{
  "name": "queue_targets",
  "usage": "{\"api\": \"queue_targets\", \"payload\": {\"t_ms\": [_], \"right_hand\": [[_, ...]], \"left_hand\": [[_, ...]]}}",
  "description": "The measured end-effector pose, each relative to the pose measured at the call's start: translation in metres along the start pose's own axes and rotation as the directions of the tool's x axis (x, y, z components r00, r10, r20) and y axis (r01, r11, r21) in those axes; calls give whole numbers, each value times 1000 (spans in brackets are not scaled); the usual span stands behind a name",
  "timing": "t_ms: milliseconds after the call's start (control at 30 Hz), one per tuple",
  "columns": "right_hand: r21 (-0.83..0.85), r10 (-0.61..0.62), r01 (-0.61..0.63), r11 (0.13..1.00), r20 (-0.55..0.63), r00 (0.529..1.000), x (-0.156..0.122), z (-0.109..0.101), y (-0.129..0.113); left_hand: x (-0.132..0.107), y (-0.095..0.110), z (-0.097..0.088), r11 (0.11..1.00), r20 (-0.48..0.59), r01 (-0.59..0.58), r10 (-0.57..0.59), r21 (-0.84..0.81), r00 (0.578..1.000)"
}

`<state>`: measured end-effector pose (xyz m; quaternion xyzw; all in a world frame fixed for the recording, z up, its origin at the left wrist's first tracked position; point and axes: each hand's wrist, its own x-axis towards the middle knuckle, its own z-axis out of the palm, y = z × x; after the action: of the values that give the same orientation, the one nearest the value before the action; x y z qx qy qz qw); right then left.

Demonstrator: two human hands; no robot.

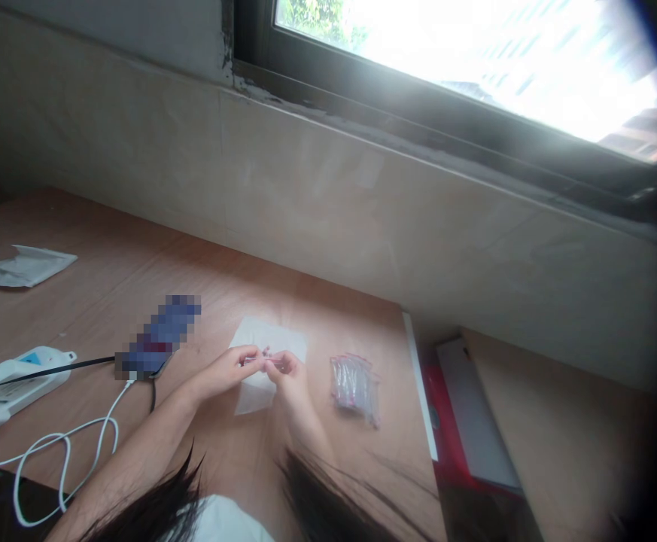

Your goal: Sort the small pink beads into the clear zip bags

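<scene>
White paper sheet [254,397] lies on the wooden table [328,320], lower centre of frame. Above it, left hand [242,360] and right hand [290,369] meet, fingertips of both pinching a thin pink-edged item [257,359]; its exact form too small to tell. Clear packets [354,388] piled right of the sheet. Pixelated dark-blue device [162,335], lower left, white cable [111,418] nearby.
</scene>
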<state>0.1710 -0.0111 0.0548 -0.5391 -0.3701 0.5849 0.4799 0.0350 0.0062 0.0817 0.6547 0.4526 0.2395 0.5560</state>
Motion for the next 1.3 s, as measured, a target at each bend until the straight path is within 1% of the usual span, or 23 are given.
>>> {"api": "queue_targets", "payload": {"t_ms": [67, 167, 233, 367, 433, 533, 567, 600, 667, 733, 767, 800, 833, 867, 933, 967, 1033, 1067, 1133, 1200, 1233, 1267, 1300], "right_hand": [[-3, 24, -24, 1000, 12, 1000, -2, -3, 2], [15, 93, -94, 995, 57, 994, -5, -8, 2], [21, 121, -122, 992, 45, 992, -6, -10, 1], [-4, 78, -78, 997, -5, 997, -4, -11, -1], [-5, 65, -65, 998, 19, 998, -4, -10, 2], [15, 136, -138, 990, 118, 984, -7, -9, 9], [16, 166, -170, 985, 139, 976, -8, -9, 12], [10, 185, -188, 982, 134, 974, -6, -9, 14], [-14, 155, -155, 988, 53, 986, 3, -10, 13], [-75, 46, -52, 996, -78, 996, 25, -13, 7], [-136, -22, 4, 991, -133, 991, 39, -15, 2], [-217, -84, 41, 975, -191, 978, 56, -17, -2], [-329, -134, 47, 943, -250, 959, 74, -19, -5], [-455, -180, 10, 890, -332, 926, 92, -20, -8], [-518, -211, -21, 855, -384, 899, 122, -19, -11], [-546, -233, -30, 837, -407, 883, 133, -17, -11], [-577, -279, -32, 816, -442, 853, 142, -13, -14], [-600, -315, -25, 800, -454, 833, 139, -12, -16], [-668, -417, 18, 744, -442, 794, 122, -15, -23], [-800, -585, 92, 593, -350, 732, 92, -30, -31], [-837, -637, 77, 541, -349, 687, 75, -43, -33], [-859, -665, 7, 511, -391, 636, 58, -58, -33], [-870, -662, -84, 486, -429, 615, 42, -75, -32]], "left_hand": [[-1, -2, 1, 1000, -10, -3, 3, 5, 1000], [-3, -5, -3, 1000, 21, 6, -5, -18, 1000], [-5, -7, -8, 999, 28, 20, -19, -33, 999], [-5, -10, -13, 1000, -65, 17, -16, 16, 998], [-2, -12, -14, 999, -112, 10, -6, 33, 994], [4, -14, -17, 1000, -182, 28, -25, 10, 983], [6, -15, -18, 999, -211, 39, -40, -5, 977], [8, -18, -20, 998, -244, 53, -57, -24, 968], [8, -25, -24, 995, -315, 77, -92, -59, 945], [6, -38, -26, 992, -372, 108, -125, -67, 920], [4, -46, -26, 990, -391, 130, -139, -48, 910], [1, -54, -26, 988, -398, 153, -149, -21, 905], [-1, -62, -25, 984, -392, 176, -159, 10, 906], [-4, -70, -23, 981, -394, 188, -156, 44, 906], [-7, -81, -20, 980, -414, 155, -90, 126, 906], [-7, -85, -18, 978, -417, 131, -52, 163, 908], [-8, -89, -16, 971, -413, 89, 12, 224, 911], [-8, -90, -16, 967, -410, 77, 30, 244, 912], [-7, -89, -16, 961, -401, 70, 45, 267, 915], [-8, -87, -18, 957, -387, 69, 48, 281, 921], [-9, -86, -19, 954, -378, 69, 48, 290, 924], [-9, -86, -20, 952, -368, 67, 50, 300, 929], [-10, -85, -20, 949, -357, 64, 53, 307, 932]]}}
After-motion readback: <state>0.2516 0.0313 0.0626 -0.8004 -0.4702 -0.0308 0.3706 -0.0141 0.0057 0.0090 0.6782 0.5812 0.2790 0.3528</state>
